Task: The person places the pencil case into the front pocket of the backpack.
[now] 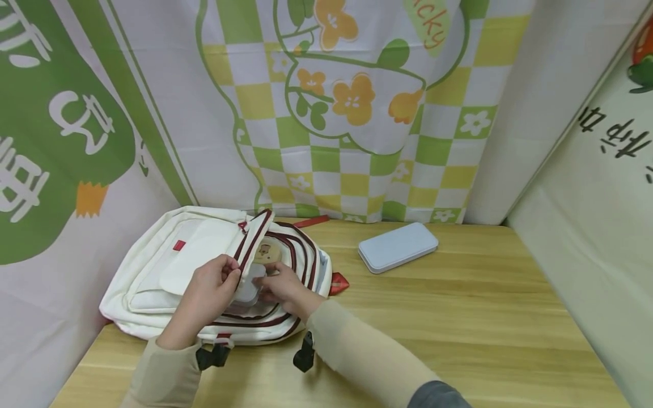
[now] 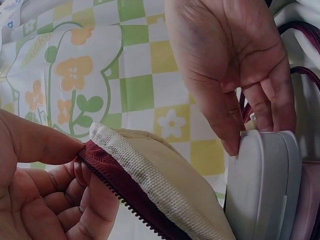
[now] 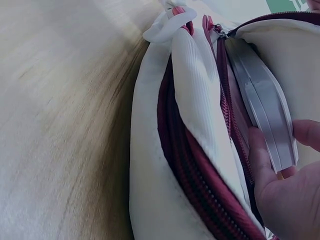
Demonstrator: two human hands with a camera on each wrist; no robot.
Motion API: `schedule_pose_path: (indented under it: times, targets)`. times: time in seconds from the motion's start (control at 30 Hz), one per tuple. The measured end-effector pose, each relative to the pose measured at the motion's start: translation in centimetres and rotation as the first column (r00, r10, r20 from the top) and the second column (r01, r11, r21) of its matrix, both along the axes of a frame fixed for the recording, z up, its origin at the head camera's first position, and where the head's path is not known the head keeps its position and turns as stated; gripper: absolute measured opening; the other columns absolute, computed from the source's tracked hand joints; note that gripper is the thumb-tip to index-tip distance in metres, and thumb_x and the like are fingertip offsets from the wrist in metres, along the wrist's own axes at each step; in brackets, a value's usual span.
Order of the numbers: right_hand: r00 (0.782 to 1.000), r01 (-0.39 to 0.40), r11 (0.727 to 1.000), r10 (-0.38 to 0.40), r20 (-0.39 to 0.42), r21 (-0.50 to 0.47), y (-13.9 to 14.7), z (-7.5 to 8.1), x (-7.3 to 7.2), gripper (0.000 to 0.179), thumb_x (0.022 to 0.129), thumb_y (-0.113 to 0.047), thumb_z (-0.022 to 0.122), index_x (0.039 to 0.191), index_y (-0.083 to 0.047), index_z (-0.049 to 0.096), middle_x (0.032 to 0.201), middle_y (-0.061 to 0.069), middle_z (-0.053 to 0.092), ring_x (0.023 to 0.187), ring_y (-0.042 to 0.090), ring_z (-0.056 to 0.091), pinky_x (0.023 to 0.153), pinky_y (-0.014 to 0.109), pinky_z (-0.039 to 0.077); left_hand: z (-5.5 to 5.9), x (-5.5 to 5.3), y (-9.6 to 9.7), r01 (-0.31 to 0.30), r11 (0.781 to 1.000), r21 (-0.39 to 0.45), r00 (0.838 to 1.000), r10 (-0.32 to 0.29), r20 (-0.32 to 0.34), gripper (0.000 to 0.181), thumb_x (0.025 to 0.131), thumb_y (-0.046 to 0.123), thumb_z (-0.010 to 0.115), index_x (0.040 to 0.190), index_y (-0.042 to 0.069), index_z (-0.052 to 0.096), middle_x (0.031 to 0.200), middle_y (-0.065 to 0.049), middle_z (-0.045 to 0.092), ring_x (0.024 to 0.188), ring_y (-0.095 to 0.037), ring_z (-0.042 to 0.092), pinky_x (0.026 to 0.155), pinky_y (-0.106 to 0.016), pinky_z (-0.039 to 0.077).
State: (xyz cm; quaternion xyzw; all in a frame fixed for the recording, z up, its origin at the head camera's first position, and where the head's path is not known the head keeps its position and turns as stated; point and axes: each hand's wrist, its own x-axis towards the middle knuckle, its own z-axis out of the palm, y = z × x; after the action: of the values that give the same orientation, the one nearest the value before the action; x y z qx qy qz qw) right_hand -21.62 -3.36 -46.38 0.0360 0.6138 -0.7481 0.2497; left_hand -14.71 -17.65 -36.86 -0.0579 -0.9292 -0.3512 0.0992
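A white backpack [image 1: 145, 283] with dark red zippers lies on its side on the table, one pocket unzipped. My left hand [image 1: 209, 292] pinches the zippered edge of the pocket flap [image 2: 150, 175] between thumb and fingers and holds it away from the pocket. Inside the opening, my right hand [image 1: 288, 289] grips one end of a grey-white case [image 3: 265, 100] with rounded corners, thumb and fingers on opposite faces. The case's far part is down in the pocket, and its contents cannot be seen. A round tan item with a small bear picture [image 1: 266, 252] shows in the pocket beside it.
A pale blue flat case [image 1: 398, 247] lies on the wooden table [image 1: 459, 317], right of the backpack. A red strap end [image 1: 338, 283] sticks out from the bag's right side. Printed curtains [image 1: 347, 130] hang behind and on both sides.
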Motion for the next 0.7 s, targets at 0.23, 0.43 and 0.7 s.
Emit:
schedule_pose_path:
  times: [0.23, 0.43, 0.7]
  targets:
    - [1.000, 0.018, 1.000, -0.018, 0.003, 0.009, -0.9, -0.2, 0.1, 0.042, 0.093, -0.001, 0.071, 0.133, -0.001, 0.057, 0.110, 0.010, 0.065, 0.091, 0.023, 0.069, 0.082, 0.038, 0.059, -0.1, 0.1, -0.1, -0.003, 1.000, -0.002, 1.000, 0.003, 0.002, 0.006, 0.096, 0.002, 0.059, 0.092, 0.001, 0.063, 0.075, -0.004, 0.060, 0.068, -0.018, 0.053, 0.063, -0.033, 0.044]
    - [1.000, 0.007, 1.000, -0.007, -0.006, 0.010, -0.9, -0.6, 0.0, 0.044, 0.093, 0.000, 0.071, 0.135, 0.001, 0.056, 0.108, 0.011, 0.065, 0.091, 0.022, 0.069, 0.083, 0.038, 0.059, -0.3, 0.3, -0.2, -0.016, 1.000, -0.001, 1.000, 0.016, 0.011, 0.004, 0.096, 0.002, 0.060, 0.093, 0.001, 0.063, 0.076, -0.004, 0.060, 0.069, -0.018, 0.054, 0.064, -0.034, 0.045]
    - [0.997, -0.067, 0.998, 0.067, -0.032, -0.001, 0.5, -0.1, -0.4, 0.050, 0.094, 0.001, 0.067, 0.142, 0.005, 0.053, 0.112, 0.014, 0.065, 0.092, 0.023, 0.070, 0.084, 0.038, 0.059, -0.3, 0.2, -0.1, -0.003, 1.000, 0.008, 1.000, 0.003, -0.012, 0.004, 0.096, 0.004, 0.062, 0.094, 0.001, 0.063, 0.077, -0.002, 0.061, 0.070, -0.016, 0.054, 0.064, -0.033, 0.044]
